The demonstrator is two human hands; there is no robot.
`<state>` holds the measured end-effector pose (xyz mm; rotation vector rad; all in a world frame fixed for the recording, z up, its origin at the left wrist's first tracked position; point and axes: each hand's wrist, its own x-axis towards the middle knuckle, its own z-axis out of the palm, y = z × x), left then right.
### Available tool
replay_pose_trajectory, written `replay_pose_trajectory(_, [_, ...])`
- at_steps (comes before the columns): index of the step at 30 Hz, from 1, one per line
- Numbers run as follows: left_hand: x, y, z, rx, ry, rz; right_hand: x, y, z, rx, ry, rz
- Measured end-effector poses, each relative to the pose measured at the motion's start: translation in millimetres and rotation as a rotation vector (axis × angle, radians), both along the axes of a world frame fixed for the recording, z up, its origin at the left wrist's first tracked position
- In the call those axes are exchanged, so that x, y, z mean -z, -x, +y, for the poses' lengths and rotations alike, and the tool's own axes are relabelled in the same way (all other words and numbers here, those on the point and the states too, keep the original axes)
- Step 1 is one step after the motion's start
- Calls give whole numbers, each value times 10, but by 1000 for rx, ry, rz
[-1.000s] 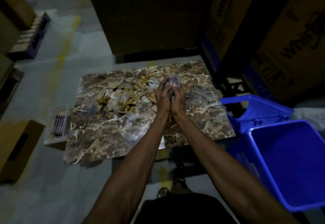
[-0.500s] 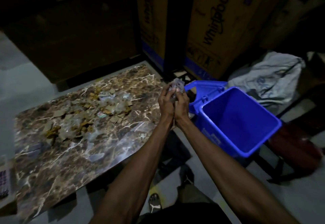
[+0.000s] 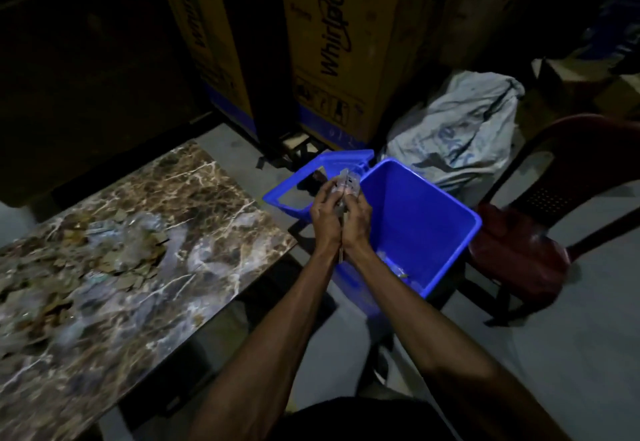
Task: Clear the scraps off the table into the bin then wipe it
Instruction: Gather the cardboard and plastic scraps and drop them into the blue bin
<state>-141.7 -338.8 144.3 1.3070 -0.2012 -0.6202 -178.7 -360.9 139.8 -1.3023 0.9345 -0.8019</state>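
Nearby, red chair (image 3: pixel 540 250) just beside blue bin (image 3: pixel 446 267).

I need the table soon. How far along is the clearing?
Early. A few scraps already lie in the bin. Both hands, left and right, hold a bundle at its rim. A pile remains on the table; wiping hasn't started.

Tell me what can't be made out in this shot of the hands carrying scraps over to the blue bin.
Head view:
- Handful of scraps: pressed between left hand and right hand; only the top shows.
- Scrap pile on table: motion-blurred, pieces indistinct.
- Bin contents: dim, partly behind the forearm.
- Table's left end: cut off by the frame edge.
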Motion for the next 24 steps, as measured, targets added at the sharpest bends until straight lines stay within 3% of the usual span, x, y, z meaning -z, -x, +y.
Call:
replay_pose_trajectory(2, [72,249,-318,18,-7,50,240,210,-385,152,-51,14])
replay_pose_trajectory(6, [240,599,-789,16,-42,137,475,513,-815,184,-192,-40])
replay_pose_trajectory(14, [571,635,-1597,113,-112,120,580,586,-1540,293,-283,-91])
replay_pose_trajectory(20, [965,338,-2168,197,-148,219,910,593,-2169,311,-228,107])
replay_pose_trajectory(24, [1258,116,-2439,265,-218,166,1128,610,-2524,245,-189,235])
